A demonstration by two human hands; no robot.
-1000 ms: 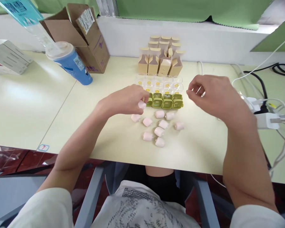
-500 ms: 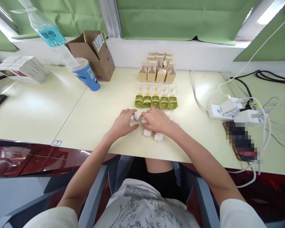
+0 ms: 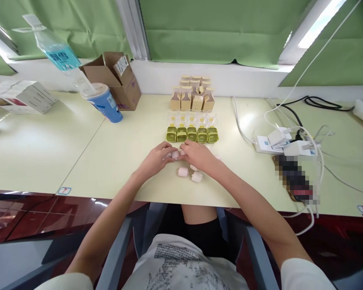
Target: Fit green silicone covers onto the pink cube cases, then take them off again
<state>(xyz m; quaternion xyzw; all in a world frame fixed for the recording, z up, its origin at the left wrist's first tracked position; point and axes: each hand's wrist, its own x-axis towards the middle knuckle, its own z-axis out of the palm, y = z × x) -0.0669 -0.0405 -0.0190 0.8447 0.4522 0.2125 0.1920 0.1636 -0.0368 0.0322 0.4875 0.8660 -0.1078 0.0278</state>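
Between my two hands lie small pale pink, rounded pieces [image 3: 175,154] on the table, partly covered by the fingers. My left hand [image 3: 154,161] has its thumb and forefinger closed around the pieces from the left. From the other side, my right hand [image 3: 199,156] closes its fingers on the pieces' right end. Nearer the table edge sit a pink piece [image 3: 183,172] and a whiter one [image 3: 197,177], with another partly under my right hand. Just beyond the fingertips stands a row of several small olive-green open boxes [image 3: 191,135].
Clear plastic covers [image 3: 192,119] with yellow marks and open tan cartons [image 3: 186,101] stand behind the green boxes. Leftward are a blue cup [image 3: 107,106], a tilted bottle [image 3: 62,56], a cardboard box [image 3: 128,90] and white boxes [image 3: 24,96]. A power strip [image 3: 268,145] and phone [image 3: 293,177] lie right.
My hands have drawn closer together around the pink pieces, the left thumb closing in. The whole view has shifted slightly, moving the table items left and down.
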